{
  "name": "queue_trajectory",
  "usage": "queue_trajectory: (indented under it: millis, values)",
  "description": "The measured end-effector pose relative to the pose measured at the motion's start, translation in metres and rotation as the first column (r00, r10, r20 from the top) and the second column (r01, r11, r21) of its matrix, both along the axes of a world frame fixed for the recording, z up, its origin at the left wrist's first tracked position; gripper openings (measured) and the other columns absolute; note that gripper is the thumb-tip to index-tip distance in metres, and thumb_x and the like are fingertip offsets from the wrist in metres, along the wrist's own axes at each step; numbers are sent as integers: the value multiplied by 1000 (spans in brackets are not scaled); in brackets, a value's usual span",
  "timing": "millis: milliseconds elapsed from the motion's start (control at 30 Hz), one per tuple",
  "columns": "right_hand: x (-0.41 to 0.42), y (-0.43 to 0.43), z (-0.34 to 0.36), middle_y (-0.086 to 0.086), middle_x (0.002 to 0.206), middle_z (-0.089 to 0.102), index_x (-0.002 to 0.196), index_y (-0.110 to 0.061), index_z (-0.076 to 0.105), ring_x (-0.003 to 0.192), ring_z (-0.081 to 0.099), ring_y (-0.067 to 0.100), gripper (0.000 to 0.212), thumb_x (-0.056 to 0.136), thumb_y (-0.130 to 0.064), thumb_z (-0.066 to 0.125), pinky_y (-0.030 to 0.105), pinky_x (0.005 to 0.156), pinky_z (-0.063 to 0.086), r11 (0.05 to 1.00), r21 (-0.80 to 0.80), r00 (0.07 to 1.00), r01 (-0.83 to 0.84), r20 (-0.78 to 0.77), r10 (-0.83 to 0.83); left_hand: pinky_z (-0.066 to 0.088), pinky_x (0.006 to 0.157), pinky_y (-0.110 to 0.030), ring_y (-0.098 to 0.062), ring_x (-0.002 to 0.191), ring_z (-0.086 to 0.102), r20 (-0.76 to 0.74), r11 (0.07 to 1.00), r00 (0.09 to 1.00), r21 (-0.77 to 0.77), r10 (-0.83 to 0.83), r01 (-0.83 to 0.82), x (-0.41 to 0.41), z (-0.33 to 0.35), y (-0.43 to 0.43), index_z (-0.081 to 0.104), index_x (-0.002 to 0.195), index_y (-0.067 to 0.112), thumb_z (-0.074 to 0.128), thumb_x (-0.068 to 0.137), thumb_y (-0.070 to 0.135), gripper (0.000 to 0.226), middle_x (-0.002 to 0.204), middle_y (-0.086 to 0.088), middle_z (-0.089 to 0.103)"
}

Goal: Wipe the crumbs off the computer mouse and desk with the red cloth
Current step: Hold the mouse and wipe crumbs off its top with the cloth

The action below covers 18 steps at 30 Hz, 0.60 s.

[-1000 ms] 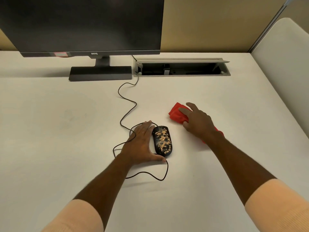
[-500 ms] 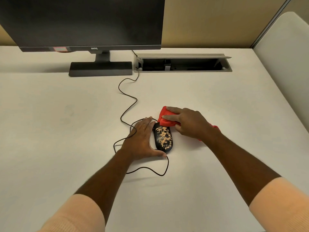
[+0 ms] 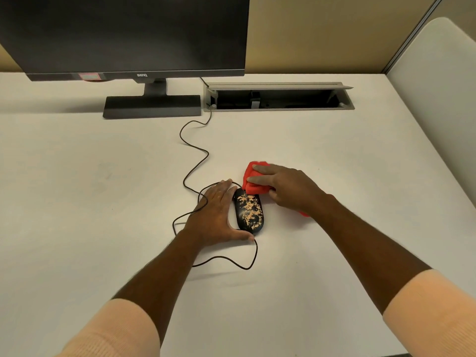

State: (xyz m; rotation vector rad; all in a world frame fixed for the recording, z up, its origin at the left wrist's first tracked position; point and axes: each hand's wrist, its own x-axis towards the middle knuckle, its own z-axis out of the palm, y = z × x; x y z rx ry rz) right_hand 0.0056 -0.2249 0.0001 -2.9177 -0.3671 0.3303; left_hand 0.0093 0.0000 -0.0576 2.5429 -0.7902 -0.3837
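A black computer mouse (image 3: 249, 215) covered in tan crumbs lies mid-desk on the white desk (image 3: 103, 202). My left hand (image 3: 215, 215) rests flat against the mouse's left side, thumb curled round its near end, bracing it. My right hand (image 3: 286, 188) presses down on the bunched red cloth (image 3: 253, 180), which touches the mouse's far right end. A strip of the cloth pokes out beneath my right wrist.
The mouse's black cable (image 3: 195, 155) loops around my left hand and runs back to an open cable tray (image 3: 278, 97). A dark monitor (image 3: 123, 34) on its stand (image 3: 152, 106) sits at the back left. A white partition (image 3: 435, 86) borders the right side.
My right hand slid the red cloth leftward from the bare desk until it met the far end of the mouse. My left hand stayed against the mouse.
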Motion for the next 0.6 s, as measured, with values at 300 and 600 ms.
queue_trajectory:
  millis: [300, 600]
  values:
    - [0, -7, 9, -17, 155, 28, 136, -44, 47, 132, 44, 22, 57, 89, -13, 51, 38, 89, 47, 996, -79, 999, 33, -14, -34, 10, 120, -36, -14, 147, -2, -14, 1000, 1000, 5, 2, -2, 1, -2, 0, 14, 151, 24, 59, 47, 91, 132, 161, 6, 6]
    - [6, 11, 10, -9, 157, 27, 139, -40, 45, 129, 47, 26, 55, 90, -15, 51, 39, 87, 49, 995, -97, 1000, -19, -4, 19, 11, 120, -38, -14, 147, -2, -16, 1000, 1000, 11, -3, 3, 2, -3, 1, 12, 152, 24, 59, 48, 91, 132, 161, 5, 5]
